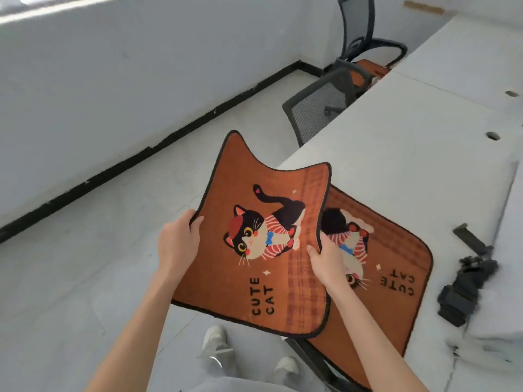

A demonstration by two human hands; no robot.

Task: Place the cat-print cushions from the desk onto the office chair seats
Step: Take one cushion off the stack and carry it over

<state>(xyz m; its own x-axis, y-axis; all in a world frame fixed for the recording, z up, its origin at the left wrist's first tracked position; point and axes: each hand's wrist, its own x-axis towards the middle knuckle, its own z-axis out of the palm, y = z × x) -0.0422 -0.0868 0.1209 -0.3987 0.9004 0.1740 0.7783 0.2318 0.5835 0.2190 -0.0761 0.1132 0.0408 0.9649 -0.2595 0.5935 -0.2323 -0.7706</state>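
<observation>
Cushion (263, 236) gripped by left hand (177, 243), right hand (325, 257)

Floor (85, 278) left of desk (410, 165) was open, clear path. Near chair (317, 108) tucked against desk edge, far chair (365, 32) beyond. Black clutter (467, 281) sat on desk's right side, second cushion (390, 264) beside it.
</observation>
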